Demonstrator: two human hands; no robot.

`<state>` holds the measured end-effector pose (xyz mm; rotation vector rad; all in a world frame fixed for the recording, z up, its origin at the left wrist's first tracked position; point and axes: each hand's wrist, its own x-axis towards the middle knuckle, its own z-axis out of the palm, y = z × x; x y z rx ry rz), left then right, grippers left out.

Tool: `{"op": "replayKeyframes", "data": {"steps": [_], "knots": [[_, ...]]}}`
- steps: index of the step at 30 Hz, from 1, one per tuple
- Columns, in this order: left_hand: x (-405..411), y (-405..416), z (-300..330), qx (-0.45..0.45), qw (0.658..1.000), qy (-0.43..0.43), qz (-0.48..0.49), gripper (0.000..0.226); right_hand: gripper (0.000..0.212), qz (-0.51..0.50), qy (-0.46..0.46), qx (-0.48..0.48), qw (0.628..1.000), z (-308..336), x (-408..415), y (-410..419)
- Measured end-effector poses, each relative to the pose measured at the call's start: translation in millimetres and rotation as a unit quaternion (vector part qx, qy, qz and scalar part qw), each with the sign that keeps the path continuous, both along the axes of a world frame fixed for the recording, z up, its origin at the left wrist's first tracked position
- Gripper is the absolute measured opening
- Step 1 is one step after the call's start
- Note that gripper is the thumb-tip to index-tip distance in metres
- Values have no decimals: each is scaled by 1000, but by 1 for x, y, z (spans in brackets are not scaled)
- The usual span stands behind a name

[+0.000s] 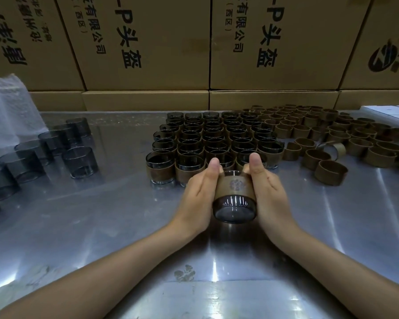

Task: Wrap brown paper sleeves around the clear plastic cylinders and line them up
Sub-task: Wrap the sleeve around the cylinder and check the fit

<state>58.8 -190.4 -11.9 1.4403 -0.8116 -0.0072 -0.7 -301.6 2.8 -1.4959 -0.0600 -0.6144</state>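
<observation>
Hands hold one cylinder (234,207) between them, just above the shiny counter (101,215). The left hand (199,194) grips its left side, fingers curled round it and thumb pointing up. The right hand (268,192) grips its right side the same way. The cylinder is tipped so its clear bottom faces the camera. A brown paper sleeve (235,186) is wrapped round its middle, with a small flower mark on the front.

Just behind the hands stands a block of finished cylinders (212,139), each with a brown sleeve on, lined up in neat rows and touching one another. The held cylinder is near the front row of the block.

To the right of the block lie many loose sleeves (327,134), curled into rings and spread over the counter. One ring (331,172) sits nearest the right hand.

On the left side of the counter stand bare cylinders (80,162) with no sleeves, well apart from the block. Beside them is a clear plastic bag (7,111). Big cardboard boxes (148,42) with printed letters stand along the back.
</observation>
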Motion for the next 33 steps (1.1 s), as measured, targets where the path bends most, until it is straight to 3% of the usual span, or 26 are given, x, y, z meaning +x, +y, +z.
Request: {"op": "replayKeyframes", "data": {"steps": [4, 7, 10, 13, 16, 19, 22, 25, 33], "knots": [[1, 0, 0, 5, 1000, -21, 7, 42, 47, -1, -3, -22, 1000, 3, 1, -2], [2, 6, 8, 30, 990, -135, 42, 34, 48, 10, -39, -121, 992, 6, -1, -9], [12, 22, 19, 93, 947, -285, 115, 32, 40, -56, -71, -187, 978, 9, -4, -21], [31, 45, 32, 152, 898, -321, 259, 26, 34, -165, -37, -221, 961, 8, -1, -42], [62, 77, 37, 301, 806, -286, 421, 35, 18, -269, 28, -232, 934, 7, 7, -69], [83, 115, 33, 425, 721, -180, 517, 50, 11, -298, 124, -176, 930, 5, 12, -87], [88, 138, 25, 467, 695, -75, 541, 57, 8, -271, 151, -170, 935, 2, 14, -96], [91, 144, 23, 500, 677, -22, 539, 59, 5, -230, 140, -208, 940, 0, 15, -96], [98, 150, 24, 517, 646, -41, 560, 49, 15, -200, 184, -197, 942, -3, 19, -100]]}}
